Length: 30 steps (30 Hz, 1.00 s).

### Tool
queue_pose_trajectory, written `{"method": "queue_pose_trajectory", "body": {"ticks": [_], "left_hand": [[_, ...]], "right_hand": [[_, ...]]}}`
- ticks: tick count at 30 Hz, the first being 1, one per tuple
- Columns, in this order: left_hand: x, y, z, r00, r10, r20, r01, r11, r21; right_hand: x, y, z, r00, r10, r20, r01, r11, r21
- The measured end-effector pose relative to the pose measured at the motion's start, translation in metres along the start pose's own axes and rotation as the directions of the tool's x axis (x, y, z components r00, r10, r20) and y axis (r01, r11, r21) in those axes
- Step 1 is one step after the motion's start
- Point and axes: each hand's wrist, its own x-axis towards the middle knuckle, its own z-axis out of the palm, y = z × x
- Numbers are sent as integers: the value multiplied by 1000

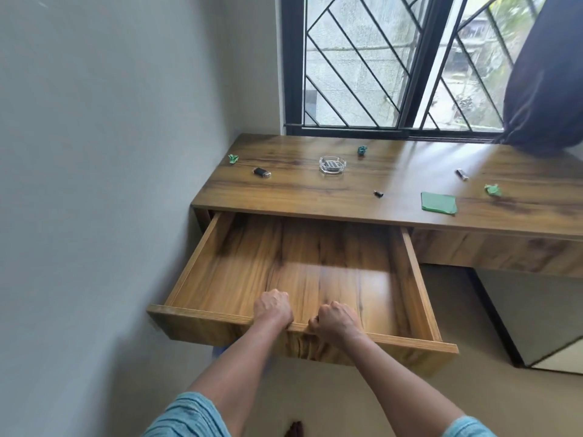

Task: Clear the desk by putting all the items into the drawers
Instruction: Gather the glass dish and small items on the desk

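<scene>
Head view:
Table (pixel 315 197): wood-grain top under a barred window; all items are seen lying on it, none in the drawer.
Drawer (pixel 419 279): pulled well out below the table's left end; interior bare. A second drawer front is seen shut to the right.
Left hand (pixel 273 307): fingers curled together and clamped over the drawer's front edge.
Right hand (pixel 336 320): fingers likewise clamped on the same edge, just beside the left.
Ashtray (pixel 332 164): clear glass, mid-table; judged heavy, slippery and breakable; best taken by the rim from opposite sides and set down gently.
Cloth (pixel 438 202): green, folded flat, near the front edge; judged soft and light; to be pinched at a corner.
Wads (pixel 233 158): three small green crumpled pieces, at far left, behind the ashtray and at far right; judged very light, easily pinched.
Black item (pixel 262 172): small, left of the ashtray; judged rigid and light.
Small dark pieces (pixel 378 193): one near the cloth, one further right; kind cannot be told.
Writing: no brand or label can be read.
</scene>
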Motion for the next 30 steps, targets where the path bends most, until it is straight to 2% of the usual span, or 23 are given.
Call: {"method": "queue_pose_trajectory", "body": {"ticks": [7,10,12,15,18,21,26,30], "left_hand": [[-12,-2,-3,983,98,154,-116,987,111],[-5,-2,-5,961,116,251,-153,979,134],[7,-2,-8,944,105,311,-150,981,123],[33,2,-21,949,103,298,-118,992,35],[75,15,-55,986,132,99,-125,989,-77],[131,29,-98,991,115,-71,-129,965,-229],[234,46,-157,993,77,-92,-115,840,-530],[302,63,-183,991,99,-94,-136,787,-601]], "right_hand": [[-8,-1,3,988,-7,151,11,1000,-22],[-2,-1,1,967,-37,252,52,997,-56],[6,1,-3,962,-74,264,104,989,-102],[27,11,-15,985,-93,143,113,984,-136],[63,24,-42,997,-66,-50,60,992,-112],[111,38,-81,982,9,-191,-17,999,-41],[212,60,-138,935,114,-336,-118,993,6],[293,77,-162,904,258,-342,-205,962,182]]}}
